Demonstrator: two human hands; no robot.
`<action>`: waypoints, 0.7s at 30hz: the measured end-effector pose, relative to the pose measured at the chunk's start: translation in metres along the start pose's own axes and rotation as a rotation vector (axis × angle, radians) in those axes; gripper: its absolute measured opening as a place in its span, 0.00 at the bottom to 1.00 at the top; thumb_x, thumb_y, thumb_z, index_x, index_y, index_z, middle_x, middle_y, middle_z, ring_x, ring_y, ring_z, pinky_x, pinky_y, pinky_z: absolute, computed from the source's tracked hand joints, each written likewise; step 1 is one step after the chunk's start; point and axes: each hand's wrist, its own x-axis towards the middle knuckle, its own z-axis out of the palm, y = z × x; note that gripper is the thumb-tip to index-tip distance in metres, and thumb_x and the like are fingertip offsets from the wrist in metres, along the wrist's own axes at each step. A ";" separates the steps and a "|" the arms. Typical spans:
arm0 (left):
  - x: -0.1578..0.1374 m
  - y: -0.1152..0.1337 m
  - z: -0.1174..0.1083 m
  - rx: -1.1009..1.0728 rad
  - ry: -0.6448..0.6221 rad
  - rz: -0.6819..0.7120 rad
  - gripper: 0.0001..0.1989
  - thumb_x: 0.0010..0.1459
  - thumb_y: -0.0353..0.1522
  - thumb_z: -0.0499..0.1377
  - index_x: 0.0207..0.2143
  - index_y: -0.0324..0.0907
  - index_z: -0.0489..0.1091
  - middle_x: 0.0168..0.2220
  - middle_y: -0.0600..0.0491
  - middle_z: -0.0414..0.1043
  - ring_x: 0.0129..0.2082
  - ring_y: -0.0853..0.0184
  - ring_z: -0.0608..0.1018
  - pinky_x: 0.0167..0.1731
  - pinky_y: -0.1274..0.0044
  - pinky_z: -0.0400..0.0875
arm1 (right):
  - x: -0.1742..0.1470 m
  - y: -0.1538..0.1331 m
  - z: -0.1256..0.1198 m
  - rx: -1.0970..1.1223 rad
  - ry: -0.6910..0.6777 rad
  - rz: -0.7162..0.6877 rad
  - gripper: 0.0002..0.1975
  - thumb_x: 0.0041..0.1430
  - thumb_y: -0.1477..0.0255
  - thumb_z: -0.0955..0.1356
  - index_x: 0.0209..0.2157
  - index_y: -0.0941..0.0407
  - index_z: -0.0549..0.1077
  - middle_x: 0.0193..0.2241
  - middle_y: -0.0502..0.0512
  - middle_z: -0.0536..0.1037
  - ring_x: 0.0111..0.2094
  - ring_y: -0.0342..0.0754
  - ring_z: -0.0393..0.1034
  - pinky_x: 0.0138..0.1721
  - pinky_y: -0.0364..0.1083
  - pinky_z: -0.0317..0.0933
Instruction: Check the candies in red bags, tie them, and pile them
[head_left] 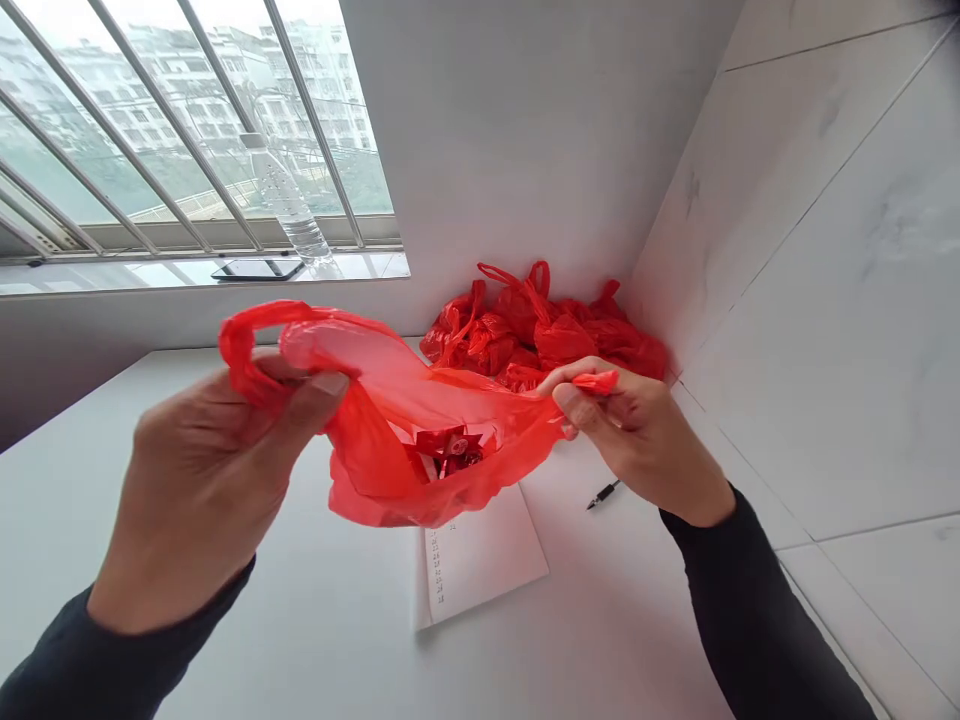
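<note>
Between my two hands hangs a red plastic bag point(442, 400), its mouth spread wide above the white table. My left hand point(217, 470) pinches one side of the rim near a looped handle. On the other side, my right hand point(637, 430) grips the bag's edge between thumb and fingers, with a bit of red plastic poking out. Inside the bag lie several dark red, shiny wrapped pieces point(454, 450); their exact kind is hard to make out. Below the bag, partly covered by it, is a sheet of paper or notebook point(487, 570) with writing down its left side.
Several filled, knotted red plastic bags point(540, 325) are heaped at the back against the wall. A black pen point(604, 494) lies right of the paper. On the sill stand a clear water bottle point(289, 200) and a flat phone point(259, 269). A tiled wall point(840, 300) bounds the right.
</note>
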 end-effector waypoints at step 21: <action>-0.036 0.010 0.076 -0.349 -0.796 -0.265 0.13 0.64 0.41 0.59 0.30 0.44 0.65 0.25 0.58 0.58 0.24 0.72 0.61 0.25 0.78 0.60 | -0.014 -0.032 0.015 0.344 -0.059 -0.026 0.07 0.71 0.67 0.68 0.43 0.53 0.78 0.36 0.50 0.78 0.33 0.44 0.73 0.36 0.44 0.71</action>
